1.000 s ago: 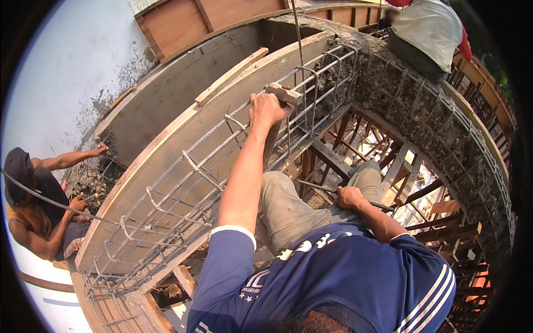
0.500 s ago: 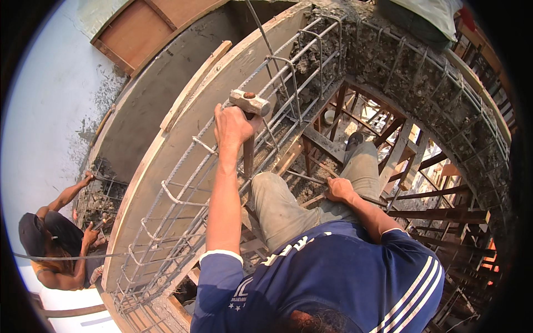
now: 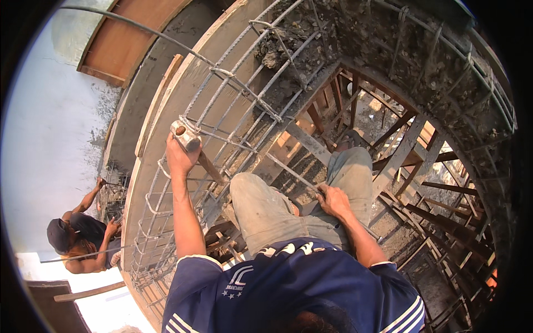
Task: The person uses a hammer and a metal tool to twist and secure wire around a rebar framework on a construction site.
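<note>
My left hand (image 3: pixel 181 156) is closed round a hammer just under its blocky metal head (image 3: pixel 189 139). The wooden handle slants down over the steel rebar cage (image 3: pixel 222 105), and the head is beside the cage's top bars. In front of my right knee, my right hand (image 3: pixel 333 201) grips a thin steel rod (image 3: pixel 295 175). The rod runs diagonally across my lap, its far end reaching toward the cage's lower bars; whether it touches them I cannot tell.
A curved formwork panel (image 3: pixel 149 183) stands left of the cage. Below my legs is an opening crossed by wooden props and a plank (image 3: pixel 308 142). Rough concrete with bars (image 3: pixel 444 72) curves round the right. A co-worker in a dark cap (image 3: pixel 62 236) crouches at far left.
My left hand has moved left and lower with the hammer, partly as the view shifted. The rod in my right hand now slants more steeply, its far end closer to the cage.
</note>
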Motion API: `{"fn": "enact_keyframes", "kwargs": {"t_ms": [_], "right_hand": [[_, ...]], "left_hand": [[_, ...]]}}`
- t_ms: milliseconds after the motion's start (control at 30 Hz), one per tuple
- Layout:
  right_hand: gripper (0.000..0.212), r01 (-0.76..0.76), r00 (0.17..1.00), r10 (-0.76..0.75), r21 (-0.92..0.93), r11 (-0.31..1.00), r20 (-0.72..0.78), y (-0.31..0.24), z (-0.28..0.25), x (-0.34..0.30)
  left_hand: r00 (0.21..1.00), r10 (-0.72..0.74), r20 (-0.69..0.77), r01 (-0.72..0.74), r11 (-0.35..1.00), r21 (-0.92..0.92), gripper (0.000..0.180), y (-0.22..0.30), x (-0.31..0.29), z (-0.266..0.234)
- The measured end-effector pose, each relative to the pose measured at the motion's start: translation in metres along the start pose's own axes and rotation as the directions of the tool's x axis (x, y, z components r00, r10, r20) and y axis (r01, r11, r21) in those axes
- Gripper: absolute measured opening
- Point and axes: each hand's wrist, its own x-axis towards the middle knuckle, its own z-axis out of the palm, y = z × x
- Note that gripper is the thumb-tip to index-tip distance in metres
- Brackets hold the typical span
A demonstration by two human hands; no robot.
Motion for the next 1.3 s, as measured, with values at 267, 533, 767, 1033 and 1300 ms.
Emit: {"fn": "enact_keyframes", "kwargs": {"t_ms": [267, 533, 767, 1033, 1300], "right_hand": [[0.049, 0.348, 0.915, -0.275, 0.230, 0.909, -0.296, -0.048, -0.113, 0.004], [0.051, 0.347, 0.757, -0.339, -0.095, 0.933, -0.559, -0.063, -0.145, 0.100], [0.054, 0.170, 0.868, -0.262, -0.243, 0.955, -0.422, -0.068, -0.147, 0.108], [0.042, 0.214, 0.671, -0.410, -0.368, 0.905, -0.618, -0.115, -0.188, 0.075], [0.045, 0.047, 0.824, -0.387, -0.630, 0.775, -0.415, -0.166, -0.203, 0.062]], "left_hand": [[0.999, -0.034, -0.039, 0.034, 0.999, -0.004, 0.026, -0.008, -0.004, -0.001], [0.999, 0.046, -0.004, -0.046, 0.998, 0.045, 0.023, 0.008, 0.005, -0.003], [0.995, 0.098, 0.031, -0.099, 0.994, 0.046, 0.027, -0.001, 0.004, -0.005], [0.969, 0.225, -0.103, -0.232, 0.970, -0.069, 0.027, 0.007, 0.001, -0.009], [0.971, 0.211, -0.113, -0.229, 0.956, -0.185, 0.029, 0.002, -0.005, -0.016]]}}
